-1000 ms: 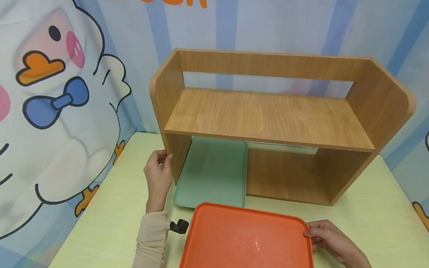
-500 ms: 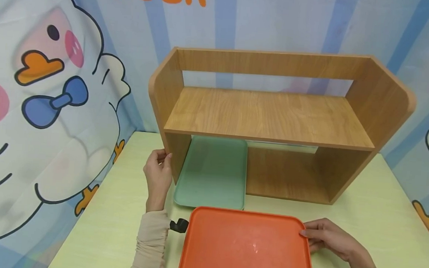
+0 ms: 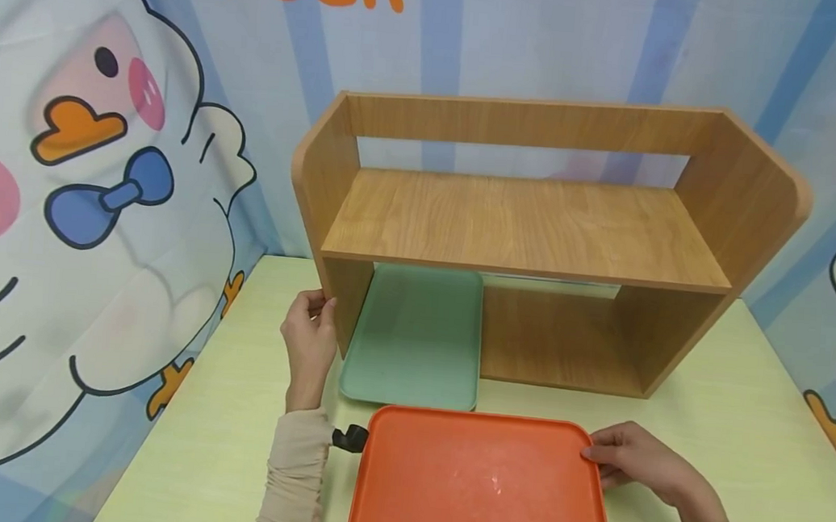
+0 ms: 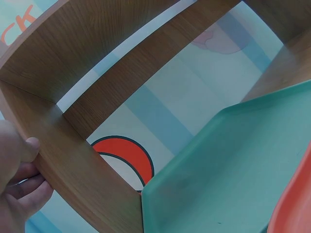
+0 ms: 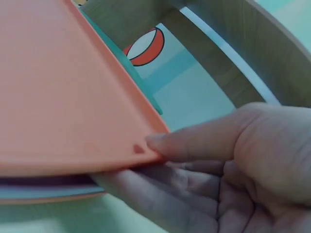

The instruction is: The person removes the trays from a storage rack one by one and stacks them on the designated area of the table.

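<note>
My left hand (image 3: 309,342) holds the front edge of the left side panel of a two-tier wooden shelf (image 3: 530,224). In the left wrist view its thumb lies on the panel's inner face and the fingers are on the outer side. A green tray (image 3: 413,337) lies in the shelf's lower left, its near end sticking out past the front. My right hand (image 3: 654,468) pinches the far right corner of an orange tray (image 3: 482,492), thumb on top and fingers below. In the right wrist view, more layered edges (image 5: 48,191) show beneath the orange tray; what they are is unclear.
The shelf stands on a pale yellow-green table (image 3: 179,446). Behind it hangs a striped blue cloth (image 3: 535,43), with a large cartoon duck (image 3: 133,273) on the left. Each sleeve carries a black wrist camera (image 3: 350,438).
The orange tray and my right hand have shifted slightly left. The tray's far edge has come a little nearer to me and lies straighter. My left hand, the shelf and the green tray stay put.
</note>
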`<state>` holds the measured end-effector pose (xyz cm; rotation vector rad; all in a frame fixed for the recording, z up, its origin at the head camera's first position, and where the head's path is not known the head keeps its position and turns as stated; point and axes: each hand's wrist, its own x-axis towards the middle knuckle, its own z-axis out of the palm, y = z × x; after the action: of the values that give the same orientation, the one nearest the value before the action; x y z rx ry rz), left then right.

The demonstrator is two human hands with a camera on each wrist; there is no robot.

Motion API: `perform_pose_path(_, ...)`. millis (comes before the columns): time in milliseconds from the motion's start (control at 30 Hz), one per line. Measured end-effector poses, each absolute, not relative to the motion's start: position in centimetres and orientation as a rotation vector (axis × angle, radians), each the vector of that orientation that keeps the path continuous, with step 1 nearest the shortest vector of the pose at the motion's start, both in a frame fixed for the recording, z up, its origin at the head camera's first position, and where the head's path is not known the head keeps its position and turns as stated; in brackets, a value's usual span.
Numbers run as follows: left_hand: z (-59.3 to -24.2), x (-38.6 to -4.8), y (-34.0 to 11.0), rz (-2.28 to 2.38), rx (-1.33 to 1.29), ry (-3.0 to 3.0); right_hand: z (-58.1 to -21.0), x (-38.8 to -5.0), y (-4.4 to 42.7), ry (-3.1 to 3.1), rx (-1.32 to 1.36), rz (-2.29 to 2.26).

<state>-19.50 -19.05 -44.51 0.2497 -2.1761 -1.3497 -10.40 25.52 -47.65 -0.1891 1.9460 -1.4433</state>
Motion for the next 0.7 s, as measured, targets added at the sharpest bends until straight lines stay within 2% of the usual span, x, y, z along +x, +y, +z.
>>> perform_pose_path(700, -44.6, -19.6, -19.1, -1.351, 0.243, -2.163, -46.0, -9.3, 23.3, 2.553, -0.084, -1.0)
